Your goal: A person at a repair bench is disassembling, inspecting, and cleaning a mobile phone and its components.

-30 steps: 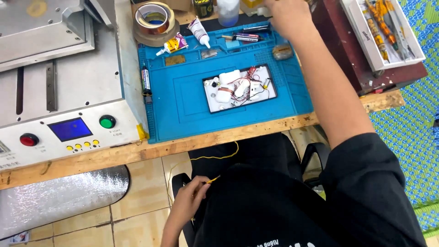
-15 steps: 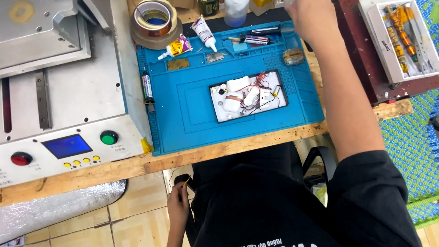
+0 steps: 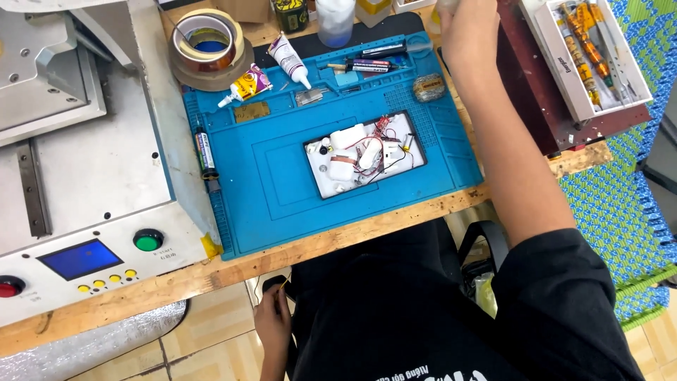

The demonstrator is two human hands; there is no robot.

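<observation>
My right hand [image 3: 467, 32] reaches across the blue work mat [image 3: 282, 187] to the far edge of the bench, fingers curled near the top of the frame; what it holds is cut off. My left hand [image 3: 272, 321] hangs below the wooden bench edge beside my dark-clothed lap, fingers pinched on a thin yellow wire [image 3: 284, 286], of which only the tip shows. On the mat lies a white tray [image 3: 363, 155] with small white parts and red and black wires.
A grey machine [image 3: 92, 162] with a blue screen, a green button [image 3: 148, 240] and a red button fills the left. Tape rolls [image 3: 208, 42], glue tubes [image 3: 248, 83], pens and a battery [image 3: 205, 152] ring the mat. A white tool tray [image 3: 585, 56] sits at the right.
My left hand has moved lower and closer to my body, and the long yellow wire seen before is now mostly hidden. My right arm stays stretched to the far edge.
</observation>
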